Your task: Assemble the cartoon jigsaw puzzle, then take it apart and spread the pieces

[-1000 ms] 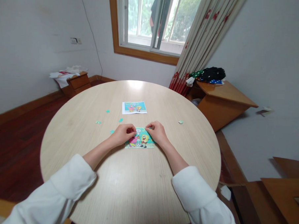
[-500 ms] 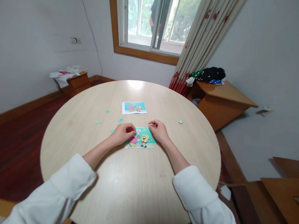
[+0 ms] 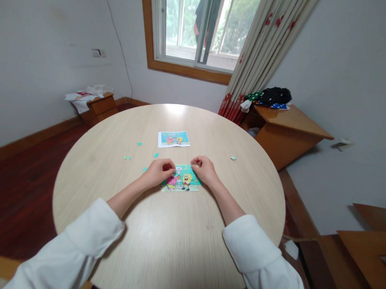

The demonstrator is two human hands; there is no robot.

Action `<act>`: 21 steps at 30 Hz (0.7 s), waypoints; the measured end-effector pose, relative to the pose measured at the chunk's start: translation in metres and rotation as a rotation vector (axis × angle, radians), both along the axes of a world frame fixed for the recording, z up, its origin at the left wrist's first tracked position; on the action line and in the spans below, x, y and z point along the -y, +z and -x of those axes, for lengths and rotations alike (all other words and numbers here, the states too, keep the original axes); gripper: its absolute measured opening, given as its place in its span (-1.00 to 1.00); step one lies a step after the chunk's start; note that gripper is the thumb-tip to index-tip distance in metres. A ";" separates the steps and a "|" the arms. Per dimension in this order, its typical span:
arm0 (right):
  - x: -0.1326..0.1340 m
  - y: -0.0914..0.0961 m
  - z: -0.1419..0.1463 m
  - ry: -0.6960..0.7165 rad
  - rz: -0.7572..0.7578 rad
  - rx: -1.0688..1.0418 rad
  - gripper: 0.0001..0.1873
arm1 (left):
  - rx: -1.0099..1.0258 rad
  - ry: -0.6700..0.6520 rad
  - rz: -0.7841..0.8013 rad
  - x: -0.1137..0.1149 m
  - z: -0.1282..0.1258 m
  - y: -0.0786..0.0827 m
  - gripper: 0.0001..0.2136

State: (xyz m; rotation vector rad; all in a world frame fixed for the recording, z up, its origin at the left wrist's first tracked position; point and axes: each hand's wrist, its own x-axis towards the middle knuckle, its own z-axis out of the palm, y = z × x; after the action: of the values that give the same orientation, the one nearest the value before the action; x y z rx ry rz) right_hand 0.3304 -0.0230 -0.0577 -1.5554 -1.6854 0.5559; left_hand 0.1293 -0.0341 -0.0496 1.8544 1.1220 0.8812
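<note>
A partly joined cartoon jigsaw puzzle point(image 3: 182, 181) lies on the round pale wooden table point(image 3: 163, 228) before me. My left hand point(image 3: 159, 172) rests on the puzzle's left side with fingers curled, pinched at its top edge. My right hand point(image 3: 205, 169) sits at the puzzle's upper right corner, fingers pinched together; what they hold is too small to make out. A printed reference picture point(image 3: 173, 139) lies farther back. Loose teal pieces point(image 3: 156, 155) lie to the left, and one piece point(image 3: 233, 157) lies to the right.
A window point(image 3: 198, 29) with a curtain point(image 3: 264, 49) is behind the table. A wooden desk point(image 3: 286, 127) with dark clothes stands at the right. A small cabinet point(image 3: 100, 106) with papers is at the left wall. Wooden boards lie on the floor at lower right.
My right hand has shifted slightly up and right along the puzzle's top edge, then back a little. The left hand has stayed in place.
</note>
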 end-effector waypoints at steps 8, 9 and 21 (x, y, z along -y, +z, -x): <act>0.002 0.003 0.001 -0.004 0.017 0.011 -0.85 | 0.033 0.133 0.004 -0.012 0.017 0.021 -0.89; 0.002 0.003 0.001 -0.006 0.017 0.011 -0.85 | 0.031 0.219 -0.014 -0.017 0.029 0.025 -0.89; 0.003 0.003 0.002 -0.005 0.030 0.018 -0.85 | -0.353 0.622 0.225 -0.032 0.135 0.038 -0.76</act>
State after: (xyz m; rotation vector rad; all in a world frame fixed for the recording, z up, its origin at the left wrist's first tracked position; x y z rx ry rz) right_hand 0.3284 -0.0256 -0.0543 -1.5895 -1.6932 0.5685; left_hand -0.0060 -0.0022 -0.0113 1.5204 1.9967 0.7215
